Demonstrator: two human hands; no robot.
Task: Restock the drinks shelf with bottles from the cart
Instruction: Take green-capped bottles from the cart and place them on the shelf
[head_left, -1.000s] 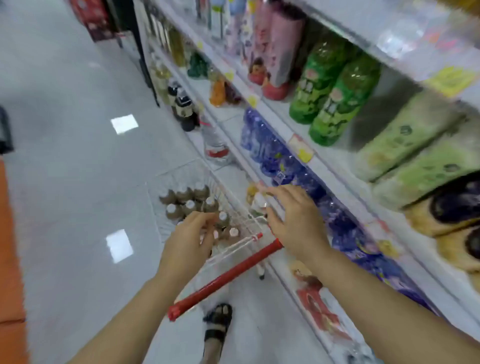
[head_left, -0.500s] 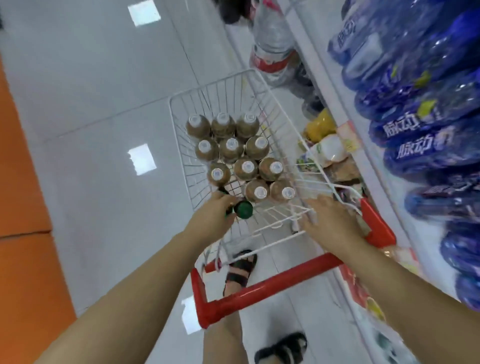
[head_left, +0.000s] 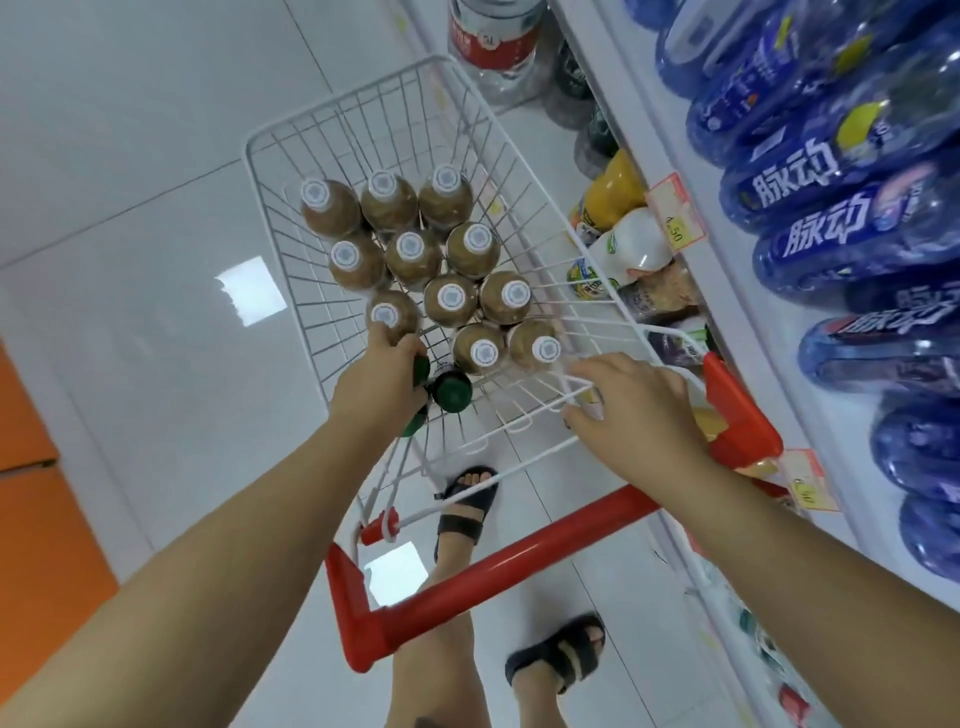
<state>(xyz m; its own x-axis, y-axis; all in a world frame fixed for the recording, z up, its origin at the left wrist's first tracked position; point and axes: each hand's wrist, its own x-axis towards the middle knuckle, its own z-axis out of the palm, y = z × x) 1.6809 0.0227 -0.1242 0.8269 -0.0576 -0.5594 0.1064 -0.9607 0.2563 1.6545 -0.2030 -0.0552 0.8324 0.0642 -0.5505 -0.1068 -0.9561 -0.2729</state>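
A white wire cart (head_left: 248, 156) with a red handle (head_left: 519, 561) holds several brown bottles with white caps (head_left: 452, 299), standing upright in rows. At the near end stand dark bottles with green caps (head_left: 453, 391). My left hand (head_left: 379, 379) is curled over one green-capped bottle, its fingertips touching the nearest brown bottle (head_left: 389, 312). My right hand (head_left: 636, 410) grips the cart's near wire rim on the right. The drinks shelf (head_left: 691, 171) runs along the right side, with blue bottles (head_left: 810, 228) lying on it.
Below the blue bottles, a lower shelf holds a yellow bottle (head_left: 613, 187) and a white one (head_left: 634, 244). A large water jug (head_left: 493, 36) stands on the floor ahead. My sandalled feet (head_left: 467, 504) are under the cart handle. White tiled aisle lies left.
The view has dropped from the shelves to the cart. My left hand has closed over the green-capped bottles and reached the brown one; my right hand moved from the shelf edge to the cart rim.
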